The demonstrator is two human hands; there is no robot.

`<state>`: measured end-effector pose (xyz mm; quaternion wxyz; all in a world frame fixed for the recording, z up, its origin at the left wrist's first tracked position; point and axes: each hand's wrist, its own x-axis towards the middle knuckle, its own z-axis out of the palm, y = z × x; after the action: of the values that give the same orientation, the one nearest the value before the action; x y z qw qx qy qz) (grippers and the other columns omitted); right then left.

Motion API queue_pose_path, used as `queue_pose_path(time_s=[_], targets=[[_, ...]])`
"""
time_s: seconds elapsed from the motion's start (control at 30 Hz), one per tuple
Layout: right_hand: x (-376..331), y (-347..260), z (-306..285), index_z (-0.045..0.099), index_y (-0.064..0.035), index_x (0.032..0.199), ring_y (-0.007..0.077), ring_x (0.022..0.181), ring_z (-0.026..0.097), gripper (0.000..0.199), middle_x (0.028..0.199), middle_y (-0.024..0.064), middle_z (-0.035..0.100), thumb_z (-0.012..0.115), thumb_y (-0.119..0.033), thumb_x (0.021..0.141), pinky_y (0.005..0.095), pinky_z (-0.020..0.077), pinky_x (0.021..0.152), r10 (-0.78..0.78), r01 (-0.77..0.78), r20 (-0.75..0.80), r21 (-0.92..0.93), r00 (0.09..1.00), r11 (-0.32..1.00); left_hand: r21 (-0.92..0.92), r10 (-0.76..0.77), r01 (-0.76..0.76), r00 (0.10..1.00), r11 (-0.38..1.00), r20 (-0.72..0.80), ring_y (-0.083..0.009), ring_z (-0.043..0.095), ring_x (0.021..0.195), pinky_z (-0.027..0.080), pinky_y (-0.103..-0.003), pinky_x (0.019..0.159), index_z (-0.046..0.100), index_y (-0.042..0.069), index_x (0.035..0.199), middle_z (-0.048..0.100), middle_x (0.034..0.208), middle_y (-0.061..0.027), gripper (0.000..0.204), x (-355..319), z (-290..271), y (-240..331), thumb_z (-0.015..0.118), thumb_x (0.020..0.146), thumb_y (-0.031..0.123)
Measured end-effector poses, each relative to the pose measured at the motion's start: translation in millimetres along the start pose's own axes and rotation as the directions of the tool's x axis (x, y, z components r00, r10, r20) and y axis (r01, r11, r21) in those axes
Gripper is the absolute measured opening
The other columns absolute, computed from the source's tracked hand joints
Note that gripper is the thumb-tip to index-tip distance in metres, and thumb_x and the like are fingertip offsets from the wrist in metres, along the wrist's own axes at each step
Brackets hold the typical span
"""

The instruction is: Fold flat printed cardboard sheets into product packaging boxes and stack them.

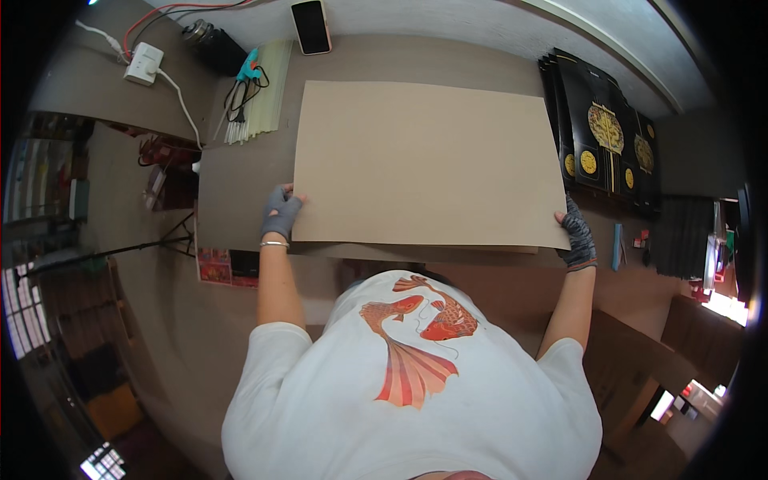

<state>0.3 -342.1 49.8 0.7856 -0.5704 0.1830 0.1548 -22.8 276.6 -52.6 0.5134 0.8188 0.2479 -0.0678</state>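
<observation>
A large plain tan cardboard sheet [424,164] lies across the worktable in front of me, its near edge reaching the table's front. My left hand [282,211], in a grey fingerless glove, grips the sheet's left edge near the lower corner. At the opposite side my right hand [573,234], gloved in a darker mottled grey, holds the right edge close to its lower corner. Both thumbs rest on top of the board; the other fingers are mostly hidden. A sliver of another board [512,250] shows beneath the near edge.
Back left are a teal glue gun [249,67], a bundle of pale glue sticks [270,88], a black bottle [214,48] and a white power strip [145,64] with cords. A phone [311,27] lies behind the sheet. Black printed panels [596,120] with gold emblems are stacked at right.
</observation>
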Motion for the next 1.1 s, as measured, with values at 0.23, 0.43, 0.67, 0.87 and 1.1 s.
queue_pose_path(time_s=[0.23, 0.43, 0.67, 0.87, 1.1], targets=[[-2.2, 7.2, 2.9, 0.033, -0.0059, 0.151, 0.0225, 0.118, 0.051, 0.084, 0.137, 0.0122, 0.051, 0.064, -0.004, 0.072, 0.0314, 0.0414, 0.101, 0.007, -0.039, -0.098, -0.324, 0.995, 0.945, 0.086, 0.129, -0.152, 0.966, 0.985, 0.224, -0.0089, 0.053, 0.074, 0.048, -0.025, 0.071, 0.045, 0.007, 0.144, 0.057, 0.084, -0.0006, 0.066, -31.4, -25.2, 99.1, 0.065, 0.081, 0.010], [-14.3, 8.8, 23.4, 0.027, -0.0048, 0.153, 0.0200, 0.121, 0.048, 0.087, 0.140, 0.0113, 0.048, 0.069, -0.017, 0.077, 0.0296, 0.0384, 0.101, -0.092, 0.156, 0.175, -0.397, 0.980, 0.904, 0.366, 0.479, -0.540, 0.842, 0.758, 0.250, -0.0254, 0.055, 0.101, 0.044, -0.039, 0.091, 0.049, 0.021, 0.142, 0.057, 0.111, -0.0099, 0.066, -47.6, 33.2, 152.0, 0.070, 0.080, 0.032], [28.5, 2.4, 75.3, 0.041, -0.0052, 0.145, 0.0210, 0.121, 0.050, 0.076, 0.137, 0.0082, 0.050, 0.058, -0.056, 0.092, 0.0335, 0.0413, 0.102, -0.147, 0.138, 0.053, 0.137, 0.988, 0.981, 0.534, 0.574, -0.732, 0.672, 0.422, 0.468, -0.0348, 0.008, 0.150, 0.009, -0.070, 0.111, 0.046, 0.026, 0.143, 0.017, 0.161, -0.0134, 0.074, -0.5, 131.3, 121.7, 0.061, 0.081, 0.063], [46.4, 33.8, 120.8, 0.045, -0.0067, 0.141, 0.0213, 0.118, 0.052, 0.074, 0.132, 0.0071, 0.054, 0.051, -0.063, 0.093, 0.0345, 0.0445, 0.098, -0.202, 0.221, -0.203, 0.077, 0.958, 0.972, 0.733, 0.447, -0.666, 0.702, 0.136, 0.555, -0.0307, 0.008, 0.150, 0.008, -0.067, 0.112, 0.034, 0.024, 0.151, 0.016, 0.163, -0.0056, 0.087, 6.5, 159.9, 100.2, 0.047, 0.082, 0.075], [55.9, 38.1, 125.6, 0.038, -0.0082, 0.144, 0.0218, 0.125, 0.045, 0.069, 0.138, 0.0106, 0.044, 0.056, -0.051, 0.093, 0.0369, 0.0388, 0.105, -0.413, 0.410, -0.064, -0.056, 0.909, 0.910, 0.702, 0.210, -0.702, 0.709, 0.118, 0.673, -0.0358, -0.001, 0.150, 0.002, -0.069, 0.110, 0.017, 0.019, 0.156, 0.006, 0.164, -0.0128, 0.140, 1.2, 145.1, 132.0, 0.065, 0.045, 0.089]])
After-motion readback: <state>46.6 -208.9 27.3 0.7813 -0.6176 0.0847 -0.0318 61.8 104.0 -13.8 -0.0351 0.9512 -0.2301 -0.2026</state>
